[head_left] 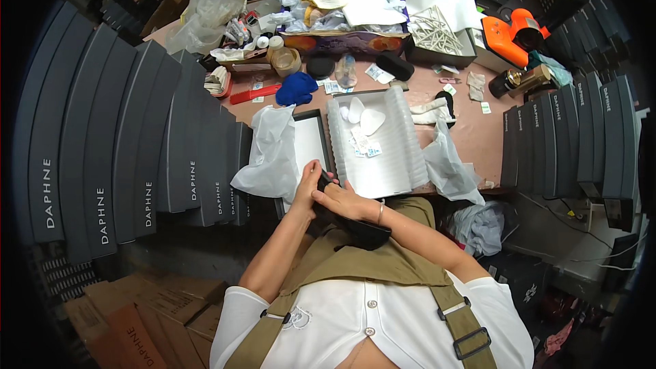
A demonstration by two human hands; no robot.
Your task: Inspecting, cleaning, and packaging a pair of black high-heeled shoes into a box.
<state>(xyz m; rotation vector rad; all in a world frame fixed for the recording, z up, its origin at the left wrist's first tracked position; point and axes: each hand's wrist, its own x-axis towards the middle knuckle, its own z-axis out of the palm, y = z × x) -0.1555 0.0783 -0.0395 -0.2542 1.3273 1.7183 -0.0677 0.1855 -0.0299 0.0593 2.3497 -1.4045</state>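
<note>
One black shoe-like item [369, 234] slants from mid-frame toward lower right; left hand [308, 188] and right hand [342, 201] both grasp its upper part, the right nearer the low end.

A person's left hand [307, 188] and right hand [344, 202] hold a black shoe [369, 233] before a cluttered table [473, 138], with dark boxes [131, 143] lined up on both sides.

1. Two hands [339, 199], centre.
2. At least one black item [367, 234], centre.
3. Two open box halves [312, 140], centre.
4. One blue bundle [296, 89], upper centre.
5. One bangle [381, 211], centre.
6. Two shirt buttons [372, 304], bottom.
</note>
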